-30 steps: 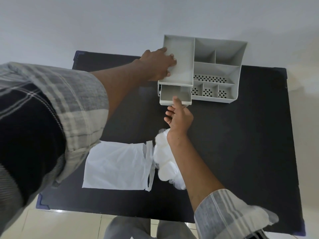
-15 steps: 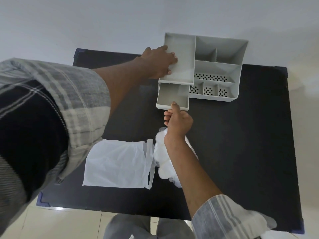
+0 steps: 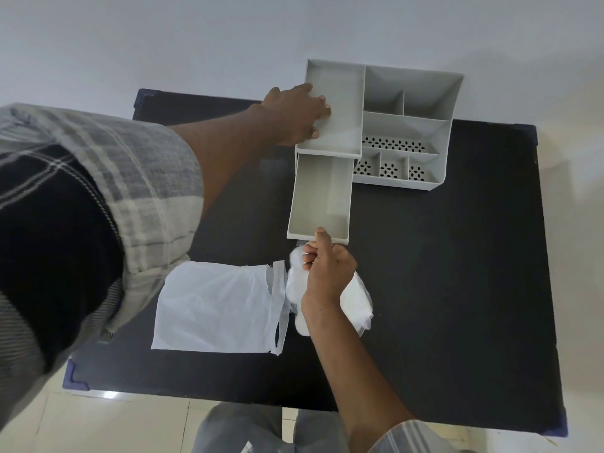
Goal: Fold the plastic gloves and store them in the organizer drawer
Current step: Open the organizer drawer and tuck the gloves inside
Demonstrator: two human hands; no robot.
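Desk — black top with blue corner caps, filling the middle of the frame; pale floor tiles along the lower edge, a plain wall across the top.

Organizer — grey plastic, upper centre-right of the frame, at the far edge of the desk; several open compartments, some with perforated floors.

Drawer — grey, drawn out from under the organizer's left section toward the lower frame; its inside shows nothing in it.

Flat plastic glove — white and translucent, lying spread on the desk at lower centre-left, just left of the right wrist.

Bunched plastic glove — crumpled white, on the desk directly beneath the right hand and wrist, showing on both sides of them, just below the drawer front.

Left hand — upper centre, palm and curled fingers on the organizer's left wall and rim, gripping it.

Right hand — centre, thumb over the drawer's front lip, fingers curled beneath — pinching the drawer front.
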